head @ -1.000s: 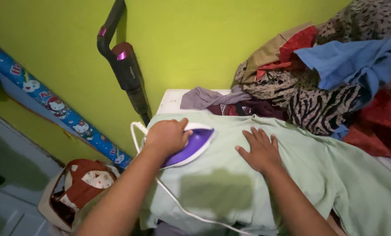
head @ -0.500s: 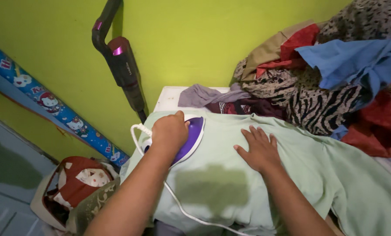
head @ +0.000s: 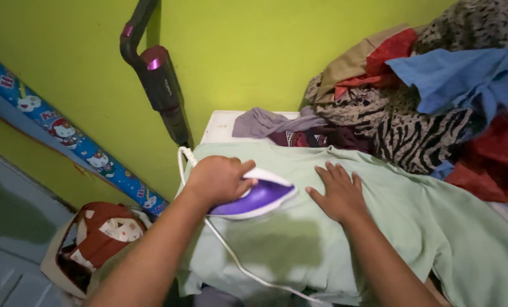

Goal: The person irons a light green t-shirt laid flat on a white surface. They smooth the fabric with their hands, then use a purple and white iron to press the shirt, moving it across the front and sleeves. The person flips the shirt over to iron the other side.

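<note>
A pale green garment point(head: 413, 222) lies spread over an ironing surface. My left hand point(head: 219, 179) grips the handle of a purple and white iron point(head: 259, 200), which rests flat on the garment's left part. The iron's white cord point(head: 231, 256) runs from the back down across the cloth. Just right of the iron's tip, my right hand point(head: 338, 193) presses flat on the garment with its fingers spread. A darker damp-looking patch point(head: 274, 247) shows on the cloth below the iron.
A tall pile of mixed clothes point(head: 436, 96) fills the right back. A dark stick vacuum point(head: 160, 85) leans on the yellow-green wall. A blue patterned roll point(head: 72, 142) slants at left. A basket with red cloth point(head: 98, 241) sits on the floor.
The iron, with my left hand on it, has turned and slid so its tip now points right toward my right hand. My right hand has stayed pressed on the cloth.
</note>
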